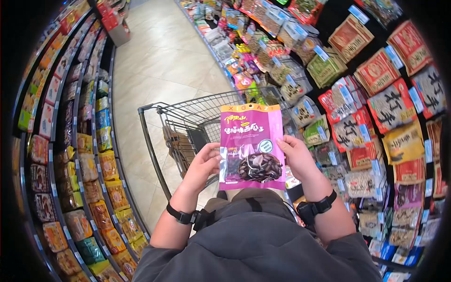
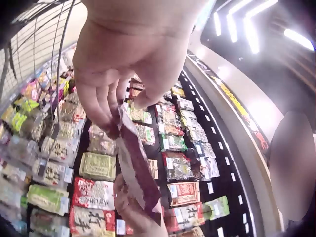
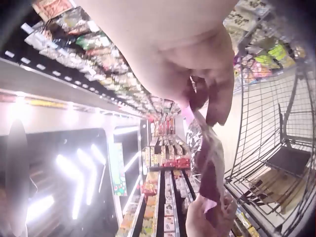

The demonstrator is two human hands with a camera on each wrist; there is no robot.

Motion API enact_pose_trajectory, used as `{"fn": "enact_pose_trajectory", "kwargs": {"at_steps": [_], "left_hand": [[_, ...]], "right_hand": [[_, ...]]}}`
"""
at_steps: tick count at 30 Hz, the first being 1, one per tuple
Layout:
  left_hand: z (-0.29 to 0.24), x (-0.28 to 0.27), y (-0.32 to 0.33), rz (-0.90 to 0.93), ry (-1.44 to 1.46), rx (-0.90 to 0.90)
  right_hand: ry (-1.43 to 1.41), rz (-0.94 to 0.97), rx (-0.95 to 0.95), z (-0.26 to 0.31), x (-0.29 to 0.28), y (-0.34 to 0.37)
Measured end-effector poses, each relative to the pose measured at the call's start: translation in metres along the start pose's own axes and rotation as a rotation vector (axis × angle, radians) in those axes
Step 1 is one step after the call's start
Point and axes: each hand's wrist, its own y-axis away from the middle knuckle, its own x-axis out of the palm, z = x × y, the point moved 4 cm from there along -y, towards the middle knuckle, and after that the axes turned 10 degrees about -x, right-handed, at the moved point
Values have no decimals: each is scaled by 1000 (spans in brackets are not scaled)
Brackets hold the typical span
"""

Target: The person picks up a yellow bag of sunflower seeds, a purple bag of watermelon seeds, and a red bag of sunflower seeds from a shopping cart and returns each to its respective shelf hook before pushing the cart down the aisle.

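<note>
A purple snack bag point(image 1: 251, 136) with an orange top band and a clear window showing dark seeds is held upright in front of the body. The left hand point(image 1: 203, 164) pinches its left edge, and the right hand point(image 1: 297, 155) grips its right edge with the thumb on the front. In the left wrist view the bag point(image 2: 136, 163) appears edge-on, between the left hand point(image 2: 128, 69) above and the other hand below. From the right wrist, the bag point(image 3: 211, 163) hangs at the fingers of the right hand point(image 3: 197, 64).
A wire shopping cart point(image 1: 206, 101) stands just beyond the bag, with a brown item point(image 1: 177, 148) at its left side. Shelves of packaged snacks point(image 1: 110, 167) line the left, and hanging bags point(image 1: 392, 105) fill the right. A tiled aisle floor point(image 1: 157, 61) runs ahead between them.
</note>
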Motion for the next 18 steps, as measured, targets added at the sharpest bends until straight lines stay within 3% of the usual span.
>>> {"fn": "enact_pose_trajectory", "kwargs": {"at_steps": [6, 8, 10, 12, 18], "left_hand": [[16, 42, 6, 161, 127, -76], [13, 64, 7, 201, -56, 56], [12, 82, 10, 231, -79, 3], [10, 103, 11, 264, -156, 55], [20, 166, 8, 353, -253, 95]], "right_hand": [[-234, -147, -17, -22, -21, 58], [-232, -178, -45, -18, -22, 75], [-222, -181, -26, -13, -24, 94], [-276, -109, -174, -11, -25, 105], [-392, -205, -170, -15, -65, 148]]}}
